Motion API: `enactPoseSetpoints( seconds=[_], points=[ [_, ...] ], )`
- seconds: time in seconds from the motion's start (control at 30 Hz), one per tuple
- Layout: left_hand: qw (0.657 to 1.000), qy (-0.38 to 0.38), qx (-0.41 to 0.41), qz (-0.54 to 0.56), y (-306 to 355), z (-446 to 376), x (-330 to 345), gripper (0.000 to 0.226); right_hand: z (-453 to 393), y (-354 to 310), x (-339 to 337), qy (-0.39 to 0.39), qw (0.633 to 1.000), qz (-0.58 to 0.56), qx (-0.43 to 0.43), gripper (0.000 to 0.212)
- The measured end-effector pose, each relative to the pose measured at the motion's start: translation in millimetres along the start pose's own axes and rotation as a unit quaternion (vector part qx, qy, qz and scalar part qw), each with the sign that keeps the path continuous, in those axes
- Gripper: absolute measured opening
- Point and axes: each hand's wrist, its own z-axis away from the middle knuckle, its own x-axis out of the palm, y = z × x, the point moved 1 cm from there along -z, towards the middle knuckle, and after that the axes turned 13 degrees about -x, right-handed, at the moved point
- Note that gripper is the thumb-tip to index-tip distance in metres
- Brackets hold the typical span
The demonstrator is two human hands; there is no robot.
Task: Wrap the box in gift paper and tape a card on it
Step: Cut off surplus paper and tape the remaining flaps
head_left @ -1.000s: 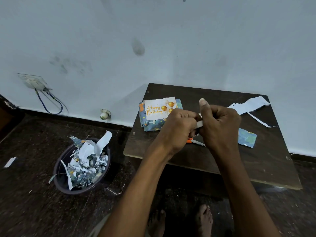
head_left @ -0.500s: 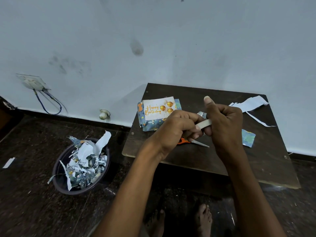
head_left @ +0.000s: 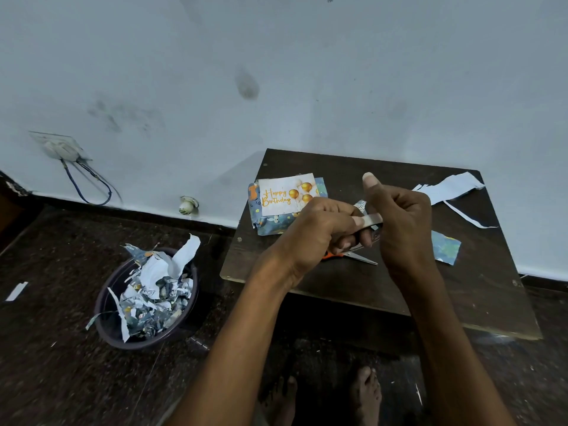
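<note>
The box [head_left: 266, 223], wrapped in blue patterned gift paper, lies on the dark wooden table [head_left: 338, 167] at its back left. A white "Happy Birthday" card [head_left: 287, 193] with gold balloons rests on top of the box. Above the table's middle, my left hand [head_left: 319, 232] and my right hand [head_left: 399, 222] are held close together. Each grips one end of a short pale strip of tape [head_left: 370, 219]. My right thumb points up. Whatever else my left hand holds is hidden by its fingers.
Orange-handled scissors [head_left: 359, 256] lie on the table under my hands. White paper scraps [head_left: 451, 187] and a blue scrap [head_left: 445, 247] lie at the table's right. A dark bin [head_left: 106, 305] full of paper scraps stands on the floor to the left. My bare feet are below the table's edge.
The tape strip showing between my hands has grown a little longer. Both hands stay over the scissors, and the box and card have not moved.
</note>
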Motion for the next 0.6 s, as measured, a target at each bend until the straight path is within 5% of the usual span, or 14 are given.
enactPoseSetpoints(
  seconds=[0.33,0.47,0.6],
  points=[
    [0.997,-0.069,0.017,0.024,4,1,3,0.029,-5,10,-5,0.094,0.967,-0.14,0.191,0.054],
    [0.999,-0.027,0.024,0.024,2,-1,2,0.029,-6,10,-3,0.131,0.974,-0.112,0.15,0.056],
    [1.0,0.01,0.022,-0.015,1,1,2,0.033,-3,5,1,0.079,0.993,-0.037,0.085,0.062]
  ],
)
